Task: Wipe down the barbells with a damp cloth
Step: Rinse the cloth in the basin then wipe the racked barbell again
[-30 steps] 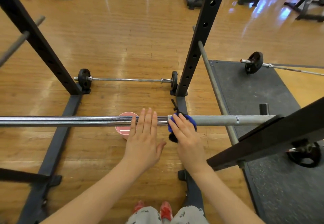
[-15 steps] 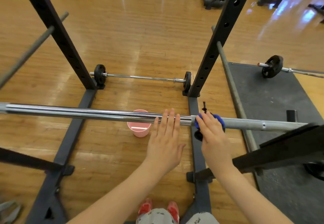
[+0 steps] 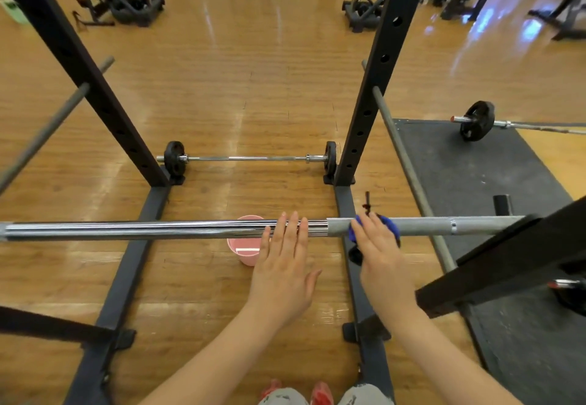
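left hand point(image 3: 282, 265) flat on barbell point(image 3: 142, 230) | right hand point(image 3: 379, 255) presses cloth point(image 3: 388, 224)

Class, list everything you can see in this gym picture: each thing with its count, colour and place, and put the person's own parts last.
racked barbell: one, chrome shaft with a grey sleeve, lying across the rack in front of the person.
cloth: one, blue, wrapped on the grey sleeve under the right hand.
bucket: one, pink, on the floor below the bar.
rack: one, black, uprights and base rails around the bar.
floor barbells: two, silver with black plates, one between the uprights, one on the mat at right.
mat: one, dark grey, right side of the floor.
floor: one, brown wood.
shoes: two, red, bottom edge.
left hand: one, flat, fingers on the chrome shaft.
right hand: one, on the cloth.
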{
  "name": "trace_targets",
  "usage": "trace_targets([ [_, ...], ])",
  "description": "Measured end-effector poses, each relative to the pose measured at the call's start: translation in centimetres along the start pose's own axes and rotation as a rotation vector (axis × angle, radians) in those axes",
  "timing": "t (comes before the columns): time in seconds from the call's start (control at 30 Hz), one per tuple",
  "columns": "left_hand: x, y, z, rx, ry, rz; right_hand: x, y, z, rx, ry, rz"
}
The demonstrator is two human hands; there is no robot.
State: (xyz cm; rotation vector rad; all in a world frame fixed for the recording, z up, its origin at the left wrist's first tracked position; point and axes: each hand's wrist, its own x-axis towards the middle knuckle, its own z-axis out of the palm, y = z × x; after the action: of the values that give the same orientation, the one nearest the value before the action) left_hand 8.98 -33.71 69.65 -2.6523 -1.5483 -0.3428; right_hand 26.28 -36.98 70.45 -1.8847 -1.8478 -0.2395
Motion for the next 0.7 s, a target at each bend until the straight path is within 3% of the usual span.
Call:
trace_targets([
  [0.17,0.1,0.3,-0.1,0.036,-0.020,0.006,0.3,-0.3,0.0,0.076,-0.040,-0.028],
  [0.37,0.3,0.2,-0.3,0.048,-0.049,0.019,-1.3,7.2,-2.9,0.050,0.053,0.391],
  [0.43,0.4,0.4,-0.3,0.045,-0.053,0.010,-0.8,7.2,-2.8,0.035,0.055,0.428],
  [0.6,0.4,0.7,0.0,0.056,-0.045,-0.002,0.1,0.8,-0.4,0.132,0.034,0.131],
  [0.7,0.4,0.7,0.1,0.060,-0.032,-0.003,-0.1,0.6,-0.3,0.154,-0.024,0.039],
])
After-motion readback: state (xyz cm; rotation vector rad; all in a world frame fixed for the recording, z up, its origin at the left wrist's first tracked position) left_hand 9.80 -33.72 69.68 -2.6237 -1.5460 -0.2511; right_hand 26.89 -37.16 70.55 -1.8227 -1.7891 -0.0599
